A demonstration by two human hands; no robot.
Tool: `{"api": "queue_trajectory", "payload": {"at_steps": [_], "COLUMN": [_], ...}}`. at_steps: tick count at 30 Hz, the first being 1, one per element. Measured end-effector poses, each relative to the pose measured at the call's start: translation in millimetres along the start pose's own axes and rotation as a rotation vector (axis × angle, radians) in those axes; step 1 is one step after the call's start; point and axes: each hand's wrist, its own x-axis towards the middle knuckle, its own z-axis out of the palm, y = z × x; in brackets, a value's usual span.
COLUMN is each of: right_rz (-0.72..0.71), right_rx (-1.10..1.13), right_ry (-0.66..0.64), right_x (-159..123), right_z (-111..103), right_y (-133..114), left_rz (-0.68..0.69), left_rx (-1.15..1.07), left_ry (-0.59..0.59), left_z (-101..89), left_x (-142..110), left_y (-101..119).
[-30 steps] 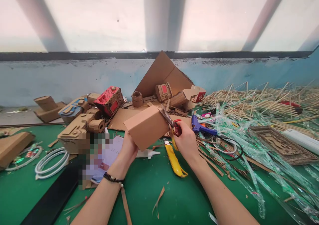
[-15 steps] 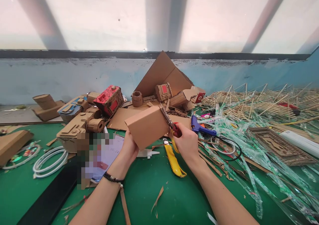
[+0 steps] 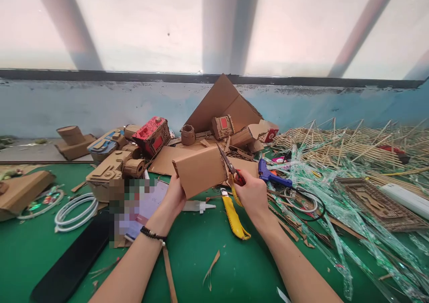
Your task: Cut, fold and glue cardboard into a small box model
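Observation:
A folded cardboard box piece (image 3: 201,171) is gripped at its lower left by my left hand (image 3: 174,196), whose fingers go behind it. My right hand (image 3: 251,195) is closed round the handles of a pair of scissors (image 3: 231,166). The scissors' blades lie along the right edge of the cardboard, pointing up and left; I cannot tell whether they touch it. Below the hands lies a yellow utility knife (image 3: 235,218) on the green table (image 3: 187,258). A white nozzle-tipped tube (image 3: 199,206) sits just under the cardboard.
A blue glue gun (image 3: 273,175) with its black cord lies right of my right hand. Cardboard cameras (image 3: 107,171) and a red-covered one (image 3: 152,135) stand at left. Bamboo sticks (image 3: 335,144) and clear plastic wrappers (image 3: 321,209) fill the right. A phone (image 3: 147,209) lies beside my left wrist.
The view has shifted slightly, so the scene sits a little further right. The cardboard has tilted a little in my left hand, and the scissor blades now stand more clearly along its right edge.

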Motion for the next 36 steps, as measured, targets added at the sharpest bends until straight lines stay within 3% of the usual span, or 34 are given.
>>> {"api": "queue_trajectory", "payload": {"at_steps": [9,15,22,29,36], "right_rz": [0.073,0.055,0.082,0.053,0.066], "right_rx": [0.177,0.299,0.504,0.469,0.489], "right_ry": [-0.012,-0.156,-0.231,-0.289,-0.272], "right_x": [2.3,8.4,9.5,3.1,5.1], "right_z": [4.0,0.8,-1.9,-10.2,-4.5], "right_y": [-2.9,1.3,-2.3,-21.4,-13.5], "left_rz": [0.05,0.055,0.069,0.114,0.144], "left_rx": [0.023,-0.016,-0.028,0.016,0.082], "left_ry": [-0.032,-0.015,0.004,0.035,0.019], "left_z": [1.3,3.5,3.6,4.1,6.7], "left_x": [5.1,-2.6,-0.8,0.4,-1.3], "left_y": [1.3,11.4,12.2,11.3,9.7]}}
